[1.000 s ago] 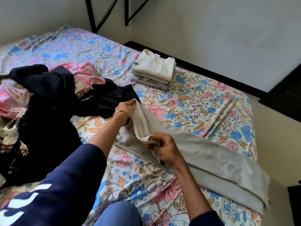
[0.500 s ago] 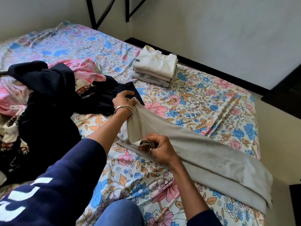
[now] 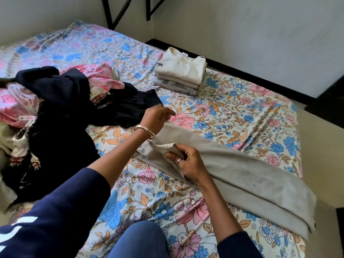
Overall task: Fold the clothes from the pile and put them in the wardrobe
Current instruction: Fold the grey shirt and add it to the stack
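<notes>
**Beige trousers half-folded on the bed, right hand holding the waist end**

I see the beige trousers point(image 3: 242, 175) laid lengthwise across the floral bedsheet point(image 3: 232, 112), running from frame centre to the lower right edge, legs stacked one on the other. Right hand point(image 3: 188, 162) at centre frame: fingers and thumb curled round the bunched waist end, gripping it; ring visible on one finger. Left hand point(image 3: 158, 118) just above it, hovering over the sheet near the upper edge of the trousers: fingers relaxed and slightly bent, holding nothing. Bangle point(image 3: 146, 130) on that wrist, touching the fabric edge.

Unfolded pile point(image 3: 61, 112) at left of frame: dark navy pieces on top, pink printed cloth under and behind, a patterned hem at the far left. One navy piece spreads toward the left hand.

Folded stack point(image 3: 181, 71) sits upper centre on the bed, cream top on top, well apart from the trousers. No wardrobe in this frame. Wall point(image 3: 251, 34) upper right, black frame bars point(image 3: 119, 12) at top.
</notes>
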The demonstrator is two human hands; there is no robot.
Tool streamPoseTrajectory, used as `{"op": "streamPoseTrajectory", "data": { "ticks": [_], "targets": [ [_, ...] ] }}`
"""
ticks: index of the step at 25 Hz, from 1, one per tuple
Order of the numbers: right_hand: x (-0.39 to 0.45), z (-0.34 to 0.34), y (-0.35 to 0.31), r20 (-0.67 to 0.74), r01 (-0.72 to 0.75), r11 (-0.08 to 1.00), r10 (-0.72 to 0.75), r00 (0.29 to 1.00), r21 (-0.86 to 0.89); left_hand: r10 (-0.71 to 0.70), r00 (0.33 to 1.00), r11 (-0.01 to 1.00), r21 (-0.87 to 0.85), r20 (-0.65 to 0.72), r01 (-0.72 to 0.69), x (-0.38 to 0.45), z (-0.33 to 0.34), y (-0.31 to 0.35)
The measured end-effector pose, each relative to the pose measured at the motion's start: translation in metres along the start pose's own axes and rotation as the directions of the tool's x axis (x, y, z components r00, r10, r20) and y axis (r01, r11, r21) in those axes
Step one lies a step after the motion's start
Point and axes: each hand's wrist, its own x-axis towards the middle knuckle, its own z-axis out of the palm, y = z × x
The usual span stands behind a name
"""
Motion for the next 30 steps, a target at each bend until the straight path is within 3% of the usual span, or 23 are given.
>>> {"op": "streamPoseTrajectory", "data": {
  "ticks": [2, 3, 5, 8, 9, 13, 15, 16, 18, 19, 21, 23, 25, 27, 28, 30],
  "targets": [
    [0.007, -0.004, -0.012, -0.071, 0.046, 0.998, -0.042, 0.997, 0.050, -0.068, 0.966, 0.995, -0.058, 0.251, 0.085, -0.003, -0.013, -0.006],
    [0.012, -0.008, -0.018, -0.181, 0.034, 0.991, -0.009, 0.984, 0.132, -0.149, 0.940, 0.988, 0.005, 0.307, 0.155, -0.003, -0.019, -0.012],
    [0.024, -0.021, -0.021, -0.414, -0.057, 0.942, 0.199, 0.889, 0.331, -0.273, 0.903, 0.951, 0.236, 0.332, 0.200, -0.005, -0.027, -0.023],
    [0.034, -0.043, -0.006, -0.478, -0.295, 0.858, 0.486, 0.732, 0.421, -0.219, 0.898, 0.877, 0.481, 0.381, 0.010, -0.003, -0.020, -0.033],
    [0.034, -0.046, 0.000, -0.446, -0.339, 0.847, 0.510, 0.735, 0.409, -0.203, 0.906, 0.860, 0.511, 0.372, -0.016, 0.001, -0.015, -0.032],
    [0.016, -0.053, 0.004, -0.239, -0.333, 0.852, 0.450, 0.860, 0.405, -0.255, 0.933, 0.813, 0.579, 0.252, 0.066, 0.013, -0.005, -0.023],
    [0.002, -0.057, 0.006, -0.236, -0.352, 0.857, 0.456, 0.858, 0.377, -0.230, 0.959, 0.743, 0.666, 0.168, 0.062, 0.011, -0.003, -0.022],
    [-0.004, -0.057, 0.006, -0.304, -0.383, 0.891, 0.446, 0.842, 0.246, -0.215, 0.974, 0.723, 0.683, 0.075, 0.107, 0.007, -0.003, -0.022],
    [-0.010, -0.051, 0.004, -0.537, -0.428, 0.869, 0.245, 0.807, -0.248, -0.300, 0.938, 0.726, 0.597, -0.172, 0.342, -0.005, -0.003, -0.016],
    [-0.010, -0.044, 0.002, -0.594, -0.382, 0.813, 0.056, 0.803, -0.439, -0.426, 0.871, 0.728, 0.478, -0.246, 0.491, -0.010, -0.002, -0.010],
    [-0.006, -0.024, -0.009, -0.468, -0.207, 0.748, -0.154, 0.870, -0.631, -0.679, 0.711, 0.668, 0.245, -0.184, 0.702, -0.023, 0.006, -0.003],
    [0.002, -0.007, -0.008, -0.162, -0.070, 0.606, -0.099, 0.982, -0.792, -0.774, 0.632, 0.628, 0.077, -0.042, 0.774, -0.027, 0.015, -0.004],
    [0.007, -0.001, 0.002, 0.034, 0.004, 0.511, 0.049, 0.998, -0.860, -0.781, 0.623, 0.618, -0.089, 0.047, 0.781, -0.020, 0.015, -0.011],
    [0.010, -0.005, 0.008, 0.078, 0.011, 0.588, 0.088, 0.993, -0.809, -0.788, 0.611, 0.580, -0.245, 0.075, 0.777, -0.007, 0.013, -0.015],
    [0.011, -0.008, 0.009, 0.040, 0.008, 0.668, 0.033, 0.999, -0.744, -0.796, 0.601, 0.553, -0.319, 0.070, 0.770, -0.001, 0.011, -0.016],
    [0.016, -0.018, 0.010, -0.191, -0.065, 0.746, -0.084, 0.978, -0.663, -0.814, 0.579, 0.523, -0.377, 0.044, 0.764, 0.005, 0.011, -0.017]
  ]
}}
